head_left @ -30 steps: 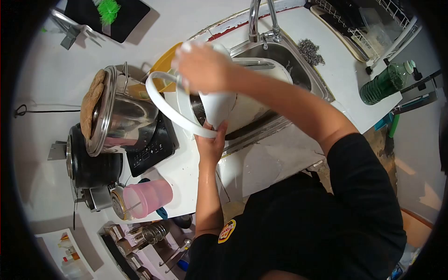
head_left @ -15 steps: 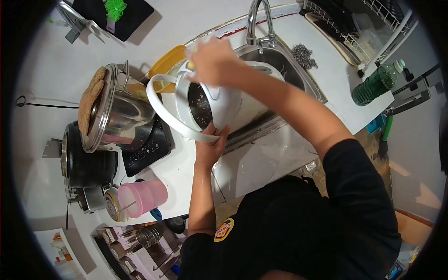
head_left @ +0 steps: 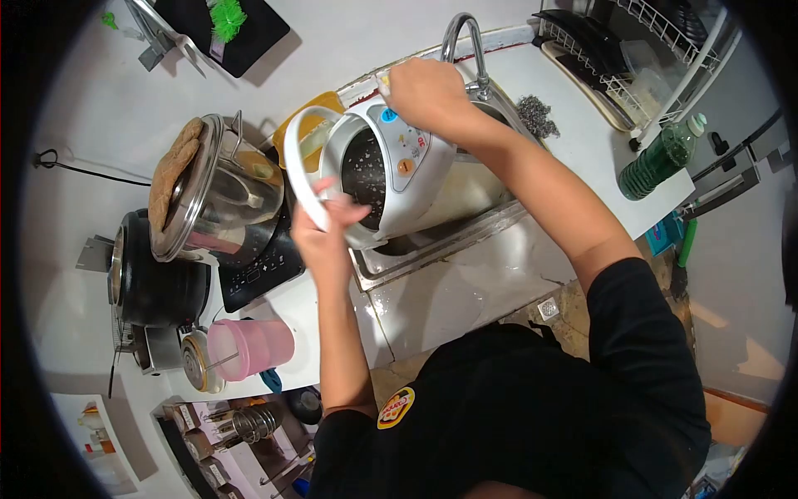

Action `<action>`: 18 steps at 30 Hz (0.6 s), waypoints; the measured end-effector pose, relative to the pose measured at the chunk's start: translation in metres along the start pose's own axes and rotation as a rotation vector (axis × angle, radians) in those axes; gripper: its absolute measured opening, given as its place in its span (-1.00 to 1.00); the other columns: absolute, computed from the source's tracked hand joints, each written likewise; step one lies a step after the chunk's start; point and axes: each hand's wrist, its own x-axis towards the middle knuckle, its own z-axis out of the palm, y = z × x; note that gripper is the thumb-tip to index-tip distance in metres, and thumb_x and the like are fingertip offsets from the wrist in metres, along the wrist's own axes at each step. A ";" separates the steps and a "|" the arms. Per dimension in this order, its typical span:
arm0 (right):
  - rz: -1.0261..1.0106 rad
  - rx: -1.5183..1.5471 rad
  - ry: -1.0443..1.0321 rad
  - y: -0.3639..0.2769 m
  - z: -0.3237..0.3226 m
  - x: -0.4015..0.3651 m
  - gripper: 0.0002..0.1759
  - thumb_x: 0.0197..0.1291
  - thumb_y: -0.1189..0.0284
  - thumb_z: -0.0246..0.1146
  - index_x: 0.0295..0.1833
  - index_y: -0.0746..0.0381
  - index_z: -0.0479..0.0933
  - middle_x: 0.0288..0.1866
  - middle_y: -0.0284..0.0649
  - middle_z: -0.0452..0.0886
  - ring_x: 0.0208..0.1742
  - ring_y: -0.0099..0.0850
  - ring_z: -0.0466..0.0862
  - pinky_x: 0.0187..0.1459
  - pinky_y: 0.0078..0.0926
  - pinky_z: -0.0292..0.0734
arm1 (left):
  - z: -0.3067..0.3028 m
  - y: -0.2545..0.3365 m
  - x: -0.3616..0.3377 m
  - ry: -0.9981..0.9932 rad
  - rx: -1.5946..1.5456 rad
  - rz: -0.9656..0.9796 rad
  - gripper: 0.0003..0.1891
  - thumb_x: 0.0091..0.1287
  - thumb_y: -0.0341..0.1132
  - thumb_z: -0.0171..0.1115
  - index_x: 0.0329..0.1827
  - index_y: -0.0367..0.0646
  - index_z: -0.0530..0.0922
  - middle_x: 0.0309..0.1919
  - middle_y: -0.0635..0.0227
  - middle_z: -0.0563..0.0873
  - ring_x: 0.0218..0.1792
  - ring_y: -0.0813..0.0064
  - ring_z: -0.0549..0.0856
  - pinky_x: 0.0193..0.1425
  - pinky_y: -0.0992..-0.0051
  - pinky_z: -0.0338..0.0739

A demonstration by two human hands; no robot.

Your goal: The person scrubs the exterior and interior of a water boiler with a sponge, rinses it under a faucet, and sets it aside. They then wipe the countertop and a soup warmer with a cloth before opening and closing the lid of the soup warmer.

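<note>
A white appliance with a round dark speckled inside, stickers and a white ring-shaped handle lies tilted over the steel sink. My left hand is at the near side of the ring handle, its fingers spread and blurred by motion. Closed at the appliance's far upper edge is my right hand, with a small bit of something yellowish and white showing at its fingers. What it grips is mostly hidden. The curved faucet rises just behind it.
Left of the sink stand a steel pot, a black pot and a pink container. A yellow container sits behind the handle. On the right are steel wool, a green bottle and a dish rack.
The appliance has turned, so its stickers now show. My left hand has left its lower edge and moved up and left to the handle. My right hand has shifted right.
</note>
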 end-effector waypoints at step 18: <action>0.414 1.763 -0.328 0.003 0.004 0.021 -0.76 0.22 0.39 0.07 -0.07 0.30 0.42 -0.32 -0.22 0.55 -0.31 -0.39 0.64 -0.22 -0.40 0.65 | 0.048 0.052 0.057 -0.153 -0.519 -0.261 -0.73 0.48 -0.21 -0.12 -0.08 -0.25 0.42 -0.64 0.53 0.24 -0.66 0.74 0.18 -0.63 0.69 0.09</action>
